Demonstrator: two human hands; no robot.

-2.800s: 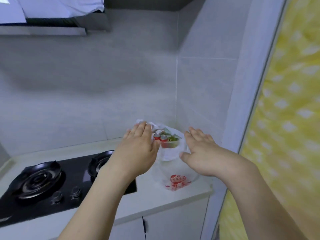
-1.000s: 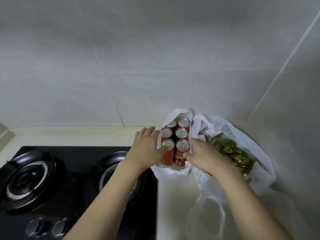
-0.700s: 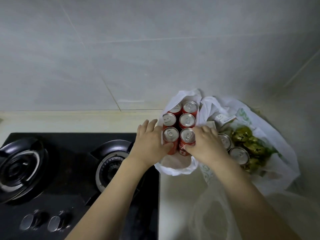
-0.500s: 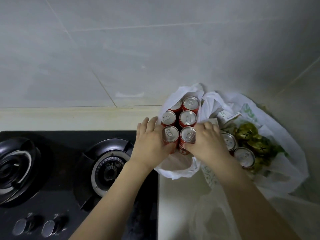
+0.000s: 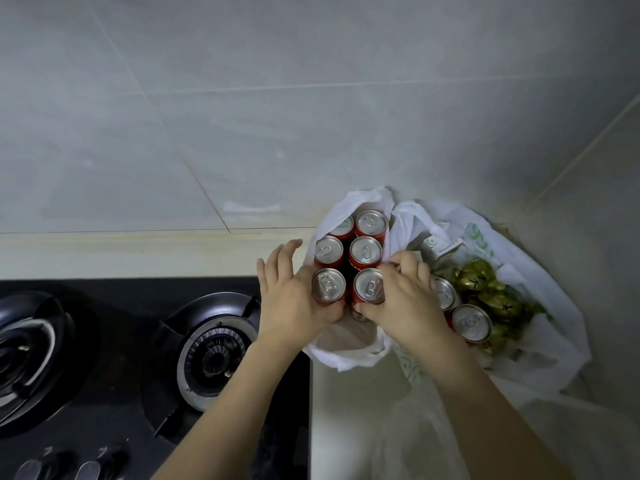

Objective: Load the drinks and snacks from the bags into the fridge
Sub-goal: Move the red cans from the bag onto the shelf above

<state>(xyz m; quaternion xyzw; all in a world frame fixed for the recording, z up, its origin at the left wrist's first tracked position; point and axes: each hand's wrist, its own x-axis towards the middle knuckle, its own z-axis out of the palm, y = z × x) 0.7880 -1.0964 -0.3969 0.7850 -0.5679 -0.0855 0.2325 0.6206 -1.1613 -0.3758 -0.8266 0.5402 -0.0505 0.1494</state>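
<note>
Several red drink cans [image 5: 363, 252] stand upright in two rows inside a white plastic bag [image 5: 349, 351] on the counter. My left hand [image 5: 291, 303] grips the near left can [image 5: 328, 285], thumb under its front. My right hand [image 5: 405, 303] grips the near right can [image 5: 369, 286], fingers curled over its far side. A second white bag [image 5: 540, 306] to the right holds two more cans [image 5: 471, 323], gold-wrapped snacks [image 5: 485, 282] and a small carton [image 5: 438, 244].
A black gas hob [image 5: 104, 375] with two burners lies left of the bags, its edge touching the first bag. Grey tiled walls [image 5: 277, 116] meet in a corner behind the bags. A clear plastic bag [image 5: 415, 441] lies on the counter [image 5: 343, 427] in front.
The view dropped and closed in on the counter. Both hands went from hovering over the bag to gripping the two nearest red cans; in the last half second they have barely moved.
</note>
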